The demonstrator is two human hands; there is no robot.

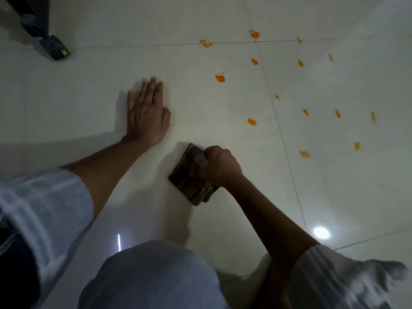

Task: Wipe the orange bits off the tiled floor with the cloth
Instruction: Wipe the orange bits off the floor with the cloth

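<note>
My right hand (219, 165) grips a folded dark brown checked cloth (190, 181) that lies flat on the pale tiled floor (200, 103). Its fingers curl over the cloth's right edge. Flat on the tiles to the left, fingers straight and together, my left hand (146, 110) holds nothing. Several orange bits are scattered ahead and to the right. The nearest ones are an orange bit (252, 122) beyond the cloth, another orange bit (220, 78) farther off, and one orange bit (304, 154) to the right.
A dark furniture leg with a dark foot (54, 49) stands at the far left. My knee in light trousers (151, 277) fills the bottom of the view. Grout lines cross the floor, and a lamp reflection (321, 232) shines on the tiles at the right.
</note>
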